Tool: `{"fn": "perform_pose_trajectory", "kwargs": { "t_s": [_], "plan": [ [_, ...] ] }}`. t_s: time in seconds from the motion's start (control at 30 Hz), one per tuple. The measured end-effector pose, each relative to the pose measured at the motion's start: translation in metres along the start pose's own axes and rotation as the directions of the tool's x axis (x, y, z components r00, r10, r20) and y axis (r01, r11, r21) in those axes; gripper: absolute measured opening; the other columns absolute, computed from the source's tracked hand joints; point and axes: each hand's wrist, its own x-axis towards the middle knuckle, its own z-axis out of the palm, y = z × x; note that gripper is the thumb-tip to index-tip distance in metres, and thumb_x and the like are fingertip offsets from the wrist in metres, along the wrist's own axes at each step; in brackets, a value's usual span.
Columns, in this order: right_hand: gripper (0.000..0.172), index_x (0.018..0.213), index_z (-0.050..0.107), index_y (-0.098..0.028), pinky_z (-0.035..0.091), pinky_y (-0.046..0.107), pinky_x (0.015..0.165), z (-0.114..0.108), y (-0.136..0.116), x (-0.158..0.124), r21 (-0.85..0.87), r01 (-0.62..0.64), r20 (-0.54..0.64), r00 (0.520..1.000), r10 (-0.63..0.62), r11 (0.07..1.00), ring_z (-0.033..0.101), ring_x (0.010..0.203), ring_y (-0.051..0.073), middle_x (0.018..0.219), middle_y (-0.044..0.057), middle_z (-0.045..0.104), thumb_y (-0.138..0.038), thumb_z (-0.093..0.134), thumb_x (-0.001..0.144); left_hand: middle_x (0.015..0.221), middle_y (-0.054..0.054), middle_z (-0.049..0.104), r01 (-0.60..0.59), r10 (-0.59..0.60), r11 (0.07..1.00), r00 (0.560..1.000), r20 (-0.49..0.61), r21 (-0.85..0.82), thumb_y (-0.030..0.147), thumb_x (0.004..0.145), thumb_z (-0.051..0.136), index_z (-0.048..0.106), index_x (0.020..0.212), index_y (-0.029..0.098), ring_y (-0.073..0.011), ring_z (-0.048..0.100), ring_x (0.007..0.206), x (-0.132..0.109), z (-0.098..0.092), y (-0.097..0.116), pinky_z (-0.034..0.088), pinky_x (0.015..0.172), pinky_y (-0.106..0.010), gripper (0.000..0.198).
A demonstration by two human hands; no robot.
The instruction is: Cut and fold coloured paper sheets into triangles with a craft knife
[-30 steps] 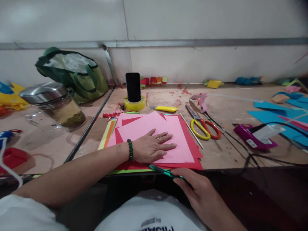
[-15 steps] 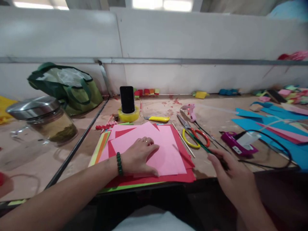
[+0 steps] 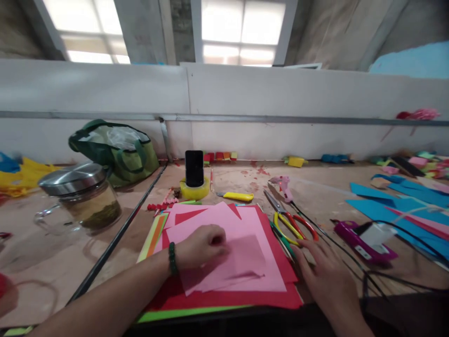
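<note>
My left hand (image 3: 205,250), with a green bead bracelet at the wrist, is closed over the paper stack. Its fingers pinch the left edge of a small pink paper sheet (image 3: 247,255), somewhat blurred, above larger pink sheets (image 3: 270,267). Red sheets (image 3: 196,299) lie underneath. My right hand (image 3: 326,276) rests low on the table right of the stack, thumb and fingers apart. Just left of its fingertips lies a green-handled tool (image 3: 283,241), whose kind I cannot make out. Beyond it are scissors (image 3: 291,222) with yellow and orange handles.
A yellow utility knife (image 3: 238,196), a phone (image 3: 194,168) on a yellow tape roll (image 3: 194,191) and a pink glue gun (image 3: 286,187) lie behind the stack. A purple power strip (image 3: 365,245) with cables is on the right. At left are a glass jar (image 3: 91,208) and a green bag (image 3: 129,161).
My left hand has gone from lying spread on the stack to pinching a small pink sheet. My right hand has put down the green-handled tool. The view has tilted up.
</note>
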Motion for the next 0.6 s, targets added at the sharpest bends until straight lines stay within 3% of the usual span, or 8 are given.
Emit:
{"fn": "perform_pose_trajectory", "kwargs": {
  "t_s": [0.07, 0.13, 0.2, 0.27, 0.37, 0.47, 0.6],
  "plan": [
    [0.028, 0.091, 0.064, -0.022, 0.051, 0.041, 0.076, -0.007, -0.009, 0.003, 0.093, 0.039, -0.021, 0.999, -0.037, 0.995, 0.063, 0.087, 0.027, 0.090, 0.009, 0.068, -0.043, 0.046, 0.090, 0.059, 0.005, 0.045, 0.019, -0.060, 0.972, 0.983, -0.173, -0.234, 0.034, 0.073, 0.070, 0.050, 0.062, 0.016, -0.0089, 0.039, 0.055, 0.005, -0.010, -0.002, 0.031, 0.052, -0.022, 0.029],
    [0.023, 0.091, 0.065, -0.024, 0.051, 0.039, 0.080, -0.013, -0.023, 0.010, 0.218, 0.083, 0.047, 0.994, -0.096, 0.972, 0.064, 0.090, 0.024, 0.092, 0.007, 0.068, -0.040, 0.049, 0.090, 0.062, 0.005, 0.050, -0.002, -0.160, 0.903, 0.926, -0.341, -0.429, 0.041, 0.076, 0.067, 0.054, 0.073, 0.016, -0.0085, 0.043, 0.054, 0.010, -0.023, -0.007, 0.035, 0.051, -0.020, 0.029],
    [0.022, 0.099, 0.066, -0.024, 0.050, 0.037, 0.087, -0.018, -0.042, 0.021, 0.319, 0.111, 0.193, 0.965, -0.180, 0.941, 0.063, 0.100, 0.023, 0.104, 0.007, 0.068, -0.039, 0.053, 0.088, 0.070, 0.002, 0.059, -0.025, -0.242, 0.854, 0.866, -0.439, -0.520, 0.043, 0.076, 0.066, 0.055, 0.088, 0.016, -0.0100, 0.052, 0.057, 0.014, -0.037, -0.016, 0.042, 0.054, -0.021, 0.031],
    [0.031, 0.111, 0.065, -0.023, 0.049, 0.038, 0.093, -0.020, -0.060, 0.035, 0.373, 0.114, 0.378, 0.888, -0.262, 0.921, 0.059, 0.111, 0.024, 0.118, 0.009, 0.065, -0.038, 0.060, 0.084, 0.075, 0.000, 0.064, -0.051, -0.321, 0.807, 0.799, -0.508, -0.588, 0.039, 0.075, 0.067, 0.055, 0.092, 0.015, -0.0116, 0.058, 0.060, 0.018, -0.050, -0.027, 0.046, 0.057, -0.022, 0.031],
    [0.056, 0.126, 0.058, -0.020, 0.044, 0.041, 0.101, -0.016, -0.078, 0.055, 0.388, 0.107, 0.572, 0.751, -0.330, 0.916, 0.052, 0.122, 0.026, 0.134, 0.012, 0.056, -0.039, 0.069, 0.075, 0.074, 0.000, 0.066, -0.091, -0.422, 0.748, 0.699, -0.577, -0.658, 0.029, 0.075, 0.065, 0.054, 0.089, 0.015, -0.0127, 0.061, 0.062, 0.021, -0.068, -0.044, 0.048, 0.058, -0.022, 0.022],
    [0.073, 0.133, 0.052, -0.019, 0.039, 0.045, 0.105, -0.007, -0.083, 0.074, 0.411, 0.131, 0.636, 0.667, -0.387, 0.902, 0.047, 0.127, 0.029, 0.140, 0.014, 0.049, -0.047, 0.073, 0.069, 0.074, -0.001, 0.066, -0.101, -0.509, 0.699, 0.626, -0.591, -0.708, 0.020, 0.080, 0.059, 0.055, 0.094, 0.015, -0.0130, 0.062, 0.059, 0.023, -0.083, -0.058, 0.047, 0.053, -0.021, 0.015],
    [0.064, 0.131, 0.055, -0.024, 0.040, 0.045, 0.103, 0.005, -0.082, 0.094, 0.458, 0.182, 0.648, 0.602, -0.467, 0.870, 0.050, 0.124, 0.029, 0.136, 0.010, 0.054, -0.043, 0.069, 0.072, 0.082, -0.003, 0.065, -0.102, -0.571, 0.649, 0.589, -0.572, -0.754, 0.022, 0.088, 0.057, 0.056, 0.105, 0.014, -0.0131, 0.061, 0.062, 0.021, -0.099, -0.073, 0.050, 0.055, -0.025, 0.019]
  ]
}}
